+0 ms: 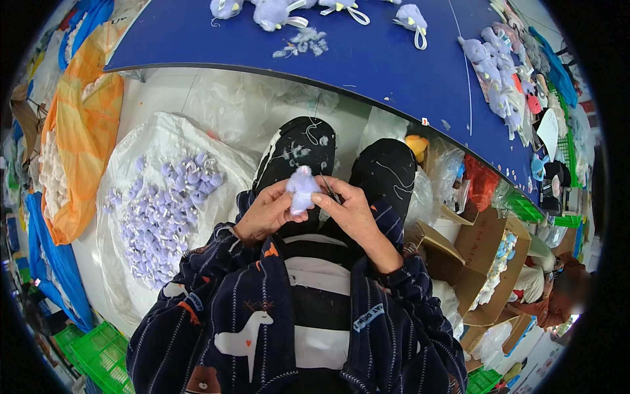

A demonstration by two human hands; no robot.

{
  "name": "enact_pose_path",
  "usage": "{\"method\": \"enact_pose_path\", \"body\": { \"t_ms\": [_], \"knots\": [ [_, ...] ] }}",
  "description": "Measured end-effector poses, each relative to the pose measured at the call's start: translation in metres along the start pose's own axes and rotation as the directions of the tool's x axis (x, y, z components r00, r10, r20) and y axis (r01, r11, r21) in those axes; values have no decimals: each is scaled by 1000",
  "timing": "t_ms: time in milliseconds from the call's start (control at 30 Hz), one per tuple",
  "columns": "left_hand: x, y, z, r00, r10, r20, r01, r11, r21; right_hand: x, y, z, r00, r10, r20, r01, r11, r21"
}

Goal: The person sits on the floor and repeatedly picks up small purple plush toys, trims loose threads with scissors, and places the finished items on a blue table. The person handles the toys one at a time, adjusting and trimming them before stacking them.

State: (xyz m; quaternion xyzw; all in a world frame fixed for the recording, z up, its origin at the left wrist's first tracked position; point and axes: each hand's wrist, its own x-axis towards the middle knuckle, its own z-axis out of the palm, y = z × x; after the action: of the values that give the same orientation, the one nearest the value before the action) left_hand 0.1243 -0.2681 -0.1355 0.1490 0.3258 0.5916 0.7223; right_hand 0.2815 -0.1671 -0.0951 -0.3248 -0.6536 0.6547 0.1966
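Observation:
Above my lap I hold a small lavender plush toy (301, 186) between both hands. My left hand (268, 211) grips its left side, fingers closed on the fluffy body. The thumb and fingers of my right hand (349, 209) pinch its right side. A thin dark tool (329, 189) lies in the fingers of my right hand; its kind is mostly hidden. Loose pale thread (396, 176) and tufts of grey-blue fluff (298, 150) cling to my black trouser legs just beyond the toy.
Across the front stands a blue table (387, 72) with lavender plush toys (411, 18) bearing white ribbon loops, plus loose stuffing (303, 43). On the floor at left, a white sack (125, 164) holds many lavender pieces (161, 226). Cardboard boxes (476, 246) stand at right; a person (558, 289) sits beyond.

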Motion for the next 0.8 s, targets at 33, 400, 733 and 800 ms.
{"method": "enact_pose_path", "body": {
  "t_ms": [33,400,733,800],
  "knots": [
    [0,0,-1,1000,-13,-1,13,1000,4,0,3,0,1000,-14,4,14,1000,-5],
    [0,-1,1,989,-143,28,142,989,46,3,0,0,957,-275,90,289,900,-327],
    [-3,4,11,981,-187,-59,195,963,188,3,5,2,945,-307,110,326,865,-381],
    [-3,6,12,983,-177,-42,182,964,195,0,3,4,955,-279,105,297,859,-416]
  ]
}}
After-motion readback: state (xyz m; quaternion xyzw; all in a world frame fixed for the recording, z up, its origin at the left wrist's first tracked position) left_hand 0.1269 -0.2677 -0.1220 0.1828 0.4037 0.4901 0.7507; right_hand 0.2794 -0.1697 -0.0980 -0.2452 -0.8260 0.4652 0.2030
